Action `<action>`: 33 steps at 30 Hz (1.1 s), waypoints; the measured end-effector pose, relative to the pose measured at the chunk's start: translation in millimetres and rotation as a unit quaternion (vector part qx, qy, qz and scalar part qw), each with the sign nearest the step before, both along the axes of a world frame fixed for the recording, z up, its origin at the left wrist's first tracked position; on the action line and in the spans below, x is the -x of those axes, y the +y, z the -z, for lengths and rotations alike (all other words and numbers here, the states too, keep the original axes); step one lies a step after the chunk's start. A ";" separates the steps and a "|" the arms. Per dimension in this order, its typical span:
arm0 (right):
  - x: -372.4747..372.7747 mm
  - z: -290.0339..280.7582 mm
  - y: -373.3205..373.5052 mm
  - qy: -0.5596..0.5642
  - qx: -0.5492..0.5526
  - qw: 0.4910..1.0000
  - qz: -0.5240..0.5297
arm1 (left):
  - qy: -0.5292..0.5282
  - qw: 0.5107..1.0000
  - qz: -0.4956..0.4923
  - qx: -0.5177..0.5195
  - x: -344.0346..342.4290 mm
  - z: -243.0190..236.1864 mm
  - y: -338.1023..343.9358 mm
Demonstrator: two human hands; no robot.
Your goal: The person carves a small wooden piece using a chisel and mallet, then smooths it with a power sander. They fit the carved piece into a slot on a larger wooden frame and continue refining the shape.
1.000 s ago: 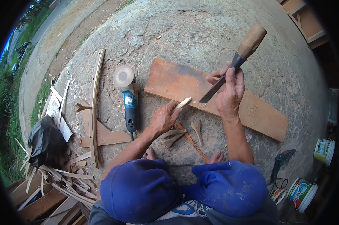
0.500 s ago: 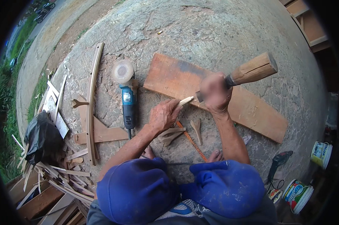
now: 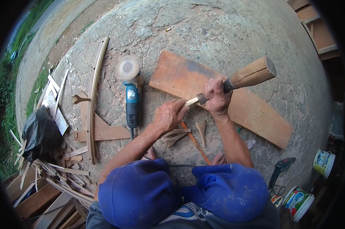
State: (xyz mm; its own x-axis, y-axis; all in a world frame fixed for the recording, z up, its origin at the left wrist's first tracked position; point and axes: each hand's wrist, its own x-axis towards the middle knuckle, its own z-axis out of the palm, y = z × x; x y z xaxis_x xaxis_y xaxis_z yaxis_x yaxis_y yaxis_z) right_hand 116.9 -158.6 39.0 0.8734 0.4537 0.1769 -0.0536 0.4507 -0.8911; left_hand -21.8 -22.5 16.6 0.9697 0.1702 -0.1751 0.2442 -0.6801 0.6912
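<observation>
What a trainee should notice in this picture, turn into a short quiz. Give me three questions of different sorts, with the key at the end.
1. Open question: which tool does the right hand grip?
2. True or false: the angle grinder lies to the left of the broad reddish-brown board.
3. Fill in the blank: the left hand holds a slim, pale piece of ____.

Key:
1. A chisel with a wooden handle.
2. True.
3. Wood.
</observation>
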 end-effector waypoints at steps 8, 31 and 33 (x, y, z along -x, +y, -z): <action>4.8 -1.3 5.1 -0.036 0.009 0.999 -0.023 | -0.027 0.997 -0.006 0.073 -1.0 3.4 3.4; -7.2 -4.4 12.5 0.000 0.080 0.995 -0.058 | 0.087 0.919 -0.054 0.382 -7.8 10.1 19.4; -7.8 -6.4 8.3 -0.017 0.078 0.995 -0.066 | 0.083 0.918 -0.051 0.384 -8.2 6.5 19.8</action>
State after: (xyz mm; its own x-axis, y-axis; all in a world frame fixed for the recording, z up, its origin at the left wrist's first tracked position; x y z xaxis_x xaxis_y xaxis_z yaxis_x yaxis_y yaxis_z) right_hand 124.8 -150.3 45.4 0.7986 0.5888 0.1244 -0.0718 0.2985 -0.9517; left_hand -13.6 -2.6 10.2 0.9049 0.0236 -0.4250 0.4245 0.0252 0.9051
